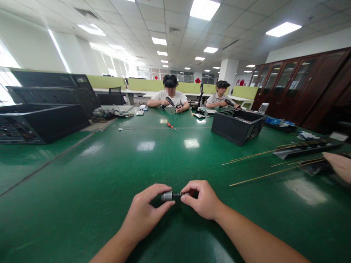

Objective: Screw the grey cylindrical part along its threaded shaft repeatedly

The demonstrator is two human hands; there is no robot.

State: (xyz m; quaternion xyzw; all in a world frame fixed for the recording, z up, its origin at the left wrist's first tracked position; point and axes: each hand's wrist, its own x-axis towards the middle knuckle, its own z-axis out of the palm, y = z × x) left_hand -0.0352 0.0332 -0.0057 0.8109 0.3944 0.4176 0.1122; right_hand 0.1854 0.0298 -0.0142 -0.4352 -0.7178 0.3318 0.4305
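Observation:
My left hand (145,212) and my right hand (203,200) meet just above the green table (109,175), close to its near edge. Between them I hold a small metal part (171,195): a short silver cylinder on the left with a dark threaded stem on the right. My left thumb and fingers pinch the silver end. The fingers of my right hand are closed round the dark end and hide its tip.
An open black computer case (237,126) stands at mid right, more black cases (41,120) at the left. Thin brass rods (274,175) and dark panels (304,149) lie at the right, where another person's hand (340,166) shows. A red screwdriver (171,126) lies mid-table. Two people sit at the far end.

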